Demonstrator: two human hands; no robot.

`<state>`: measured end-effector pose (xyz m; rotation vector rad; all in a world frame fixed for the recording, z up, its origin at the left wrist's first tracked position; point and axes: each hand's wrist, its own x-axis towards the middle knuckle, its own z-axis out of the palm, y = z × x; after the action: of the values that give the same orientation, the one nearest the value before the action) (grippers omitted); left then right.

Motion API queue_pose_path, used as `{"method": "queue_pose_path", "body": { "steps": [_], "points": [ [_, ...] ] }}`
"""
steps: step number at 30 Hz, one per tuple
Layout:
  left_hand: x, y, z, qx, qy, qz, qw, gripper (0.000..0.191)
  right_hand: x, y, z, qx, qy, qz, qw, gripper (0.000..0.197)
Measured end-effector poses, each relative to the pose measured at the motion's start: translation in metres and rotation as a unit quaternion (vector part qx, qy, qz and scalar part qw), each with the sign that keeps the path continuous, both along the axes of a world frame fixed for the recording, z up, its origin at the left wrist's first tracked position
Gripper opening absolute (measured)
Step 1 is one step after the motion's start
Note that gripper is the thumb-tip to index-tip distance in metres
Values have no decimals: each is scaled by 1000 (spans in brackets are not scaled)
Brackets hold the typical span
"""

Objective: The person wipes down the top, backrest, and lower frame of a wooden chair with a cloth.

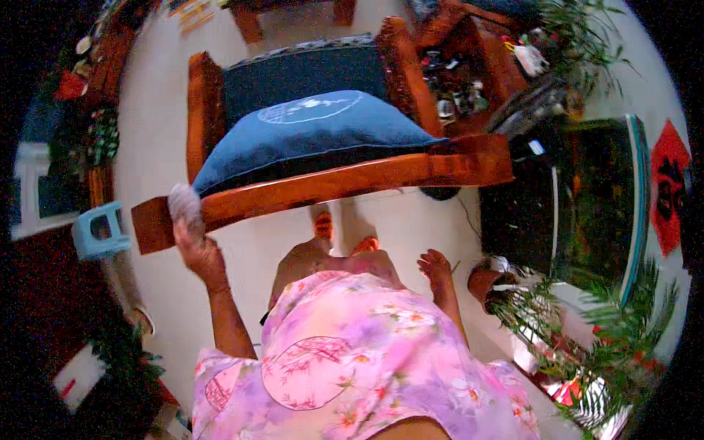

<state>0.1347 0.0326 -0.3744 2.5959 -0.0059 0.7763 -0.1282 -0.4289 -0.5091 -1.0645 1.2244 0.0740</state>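
A wooden armchair stands before me, seen from behind, its back's top rail (308, 181) crossing the view. My left hand (201, 258) grips a crumpled greyish-white cloth (186, 206) against the rail near its left end. Against the inner side of the chair back leans a blue cushion (308, 126) with a white circular design. My right hand (437, 269) hangs free beside my body over the floor, fingers slightly bent and holding nothing.
A light blue plastic stool (102, 231) is at the left. To the right are a large dark glass tank (594, 203), a brown pot (487, 283) and leafy plants (621, 330). Cluttered small items (454, 102) lie beyond the chair's right arm. A thin cable (467, 212) runs down near the tank.
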Motion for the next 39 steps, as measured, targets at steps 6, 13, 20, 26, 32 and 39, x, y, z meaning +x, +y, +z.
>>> {"method": "queue_pose_path", "body": {
  "steps": [6,13,20,26,32,39],
  "points": [
    [11,-16,35,-330,41,-3,943,66,3,-6,-1,15,6,-29,999,32],
    [6,-100,29,121,-45,-88,988,50,-52,-38,-1,3,7,-30,1000,32],
    [-39,-266,8,52,-34,-286,956,46,-155,-96,-36,15,40,-212,976,15],
    [22,-284,12,56,-20,-401,914,39,-125,-54,-21,44,-48,-243,968,12],
    [67,-291,74,-97,-1,-375,922,47,-158,-48,-59,94,-31,-214,972,10],
    [71,-314,-4,194,38,-329,924,53,-192,-53,-107,204,-219,-218,929,24]
  ]
}}
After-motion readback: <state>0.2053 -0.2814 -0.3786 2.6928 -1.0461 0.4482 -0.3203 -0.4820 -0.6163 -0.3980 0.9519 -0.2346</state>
